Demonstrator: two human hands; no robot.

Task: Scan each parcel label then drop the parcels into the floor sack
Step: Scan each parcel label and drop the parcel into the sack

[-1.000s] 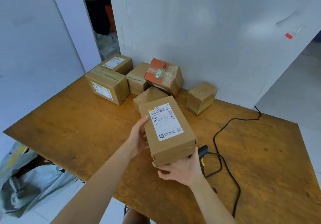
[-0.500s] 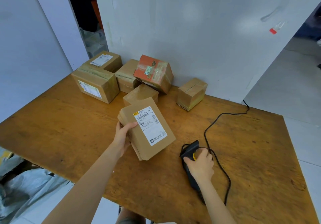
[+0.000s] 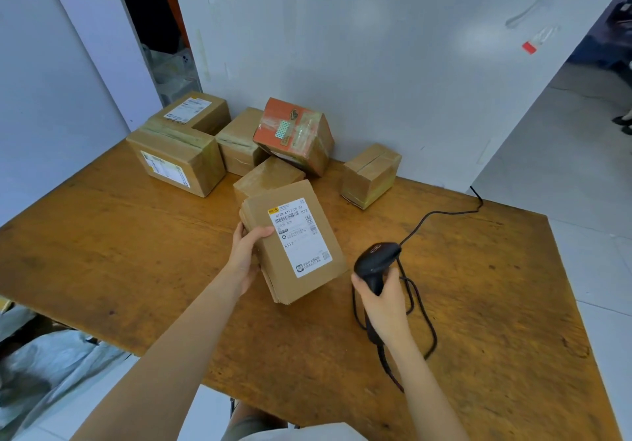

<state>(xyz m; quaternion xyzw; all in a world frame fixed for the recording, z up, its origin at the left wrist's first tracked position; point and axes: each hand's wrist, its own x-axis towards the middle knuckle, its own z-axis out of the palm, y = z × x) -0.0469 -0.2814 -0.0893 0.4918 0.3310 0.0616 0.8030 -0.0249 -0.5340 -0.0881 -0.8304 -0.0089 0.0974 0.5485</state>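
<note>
My left hand [image 3: 247,254] grips the left side of a brown cardboard parcel [image 3: 270,259], held tilted over the wooden table [image 3: 119,262]. Its white label [image 3: 299,235] with a barcode faces up. My right hand [image 3: 384,303] holds a black handheld scanner [image 3: 374,262] just right of the parcel, its head raised off the table. A black cable [image 3: 424,321] runs from the scanner across the table. The grey floor sack [image 3: 44,375] lies on the floor at the lower left, partly hidden by the table edge.
Several more parcels stand against the white back wall: a large brown box [image 3: 178,160], a labelled box [image 3: 195,112] behind it, an orange taped box [image 3: 294,132] leaning on others, and a small box [image 3: 371,173] to the right. An opening shows behind the boxes.
My right hand let go of the parcel, took the scanner from the table and lifted it. The left hand alone now holds the parcel, turned more to the right.
</note>
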